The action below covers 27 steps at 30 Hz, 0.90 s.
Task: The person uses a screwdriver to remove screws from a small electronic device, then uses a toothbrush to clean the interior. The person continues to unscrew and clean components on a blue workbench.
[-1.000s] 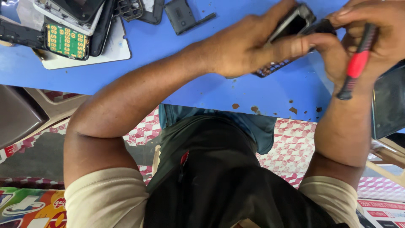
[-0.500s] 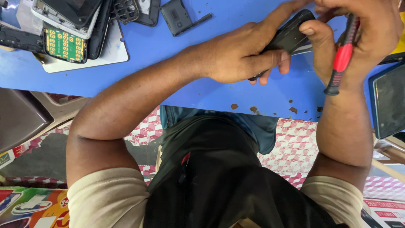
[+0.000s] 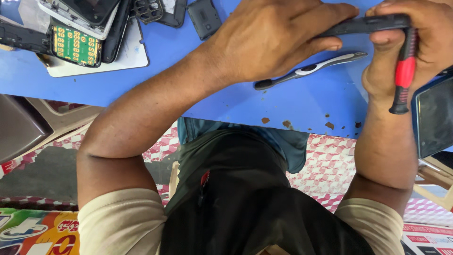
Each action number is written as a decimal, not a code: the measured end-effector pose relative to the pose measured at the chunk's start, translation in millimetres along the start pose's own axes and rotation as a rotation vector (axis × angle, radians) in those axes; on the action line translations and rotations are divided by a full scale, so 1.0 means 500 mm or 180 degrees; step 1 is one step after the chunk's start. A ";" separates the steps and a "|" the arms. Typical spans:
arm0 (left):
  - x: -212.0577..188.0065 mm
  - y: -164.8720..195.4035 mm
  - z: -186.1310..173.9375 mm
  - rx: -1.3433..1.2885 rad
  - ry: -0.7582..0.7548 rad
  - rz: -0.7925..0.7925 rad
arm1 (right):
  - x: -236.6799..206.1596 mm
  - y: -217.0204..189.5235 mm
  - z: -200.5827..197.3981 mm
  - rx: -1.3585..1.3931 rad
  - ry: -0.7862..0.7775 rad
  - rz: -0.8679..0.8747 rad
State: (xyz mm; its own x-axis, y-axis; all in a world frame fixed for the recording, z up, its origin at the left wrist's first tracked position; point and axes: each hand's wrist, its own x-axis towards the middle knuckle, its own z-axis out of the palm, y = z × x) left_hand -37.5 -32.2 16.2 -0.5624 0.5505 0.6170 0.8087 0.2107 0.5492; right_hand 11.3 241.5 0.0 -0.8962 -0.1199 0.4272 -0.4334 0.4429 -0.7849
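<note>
Two hands are seen at the upper right of the frame, closed on one dark, flat phone casing [image 3: 363,24]. Compared with half a second earlier, the casing has been turned edge-on, so that only a thin black strip is shown, and a black and silver tool [image 3: 309,70] lying on the blue table [image 3: 155,80] has been uncovered below the left hand [image 3: 269,40]. The left hand's fingers [image 3: 330,12] are curled over the casing's top, with another finger pressed beneath it, so the piece is pinched. The right hand [image 3: 415,42] is clamped on the casing's far end, and a red and black screwdriver [image 3: 403,71] is gripped in the same fist, its handle pointed down the frame. Phone parts and a green keypad board [image 3: 75,46] are piled at the upper left, well apart from the hands. A dark tablet [image 3: 434,118] is seen at the right edge.
</note>
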 end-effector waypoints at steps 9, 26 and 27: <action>-0.004 0.013 -0.002 -0.0116 0.0063 0.0047 | -0.015 0.034 0.006 0.0524 0.0101 -0.0211; 0.002 0.006 -0.015 0.0072 0.0359 0.0341 | -0.025 0.021 0.002 0.1098 0.0546 0.0206; 0.004 0.006 -0.010 -0.0207 0.0276 0.0054 | -0.019 0.012 0.003 0.0967 0.0538 0.0323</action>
State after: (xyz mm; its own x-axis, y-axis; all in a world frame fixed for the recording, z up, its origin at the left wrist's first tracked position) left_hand -37.1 -34.6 22.2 -0.5637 0.4809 0.6715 0.8070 0.1475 0.5718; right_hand 17.0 243.9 -9.4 -0.9188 0.0709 0.3884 -0.3741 0.1577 -0.9139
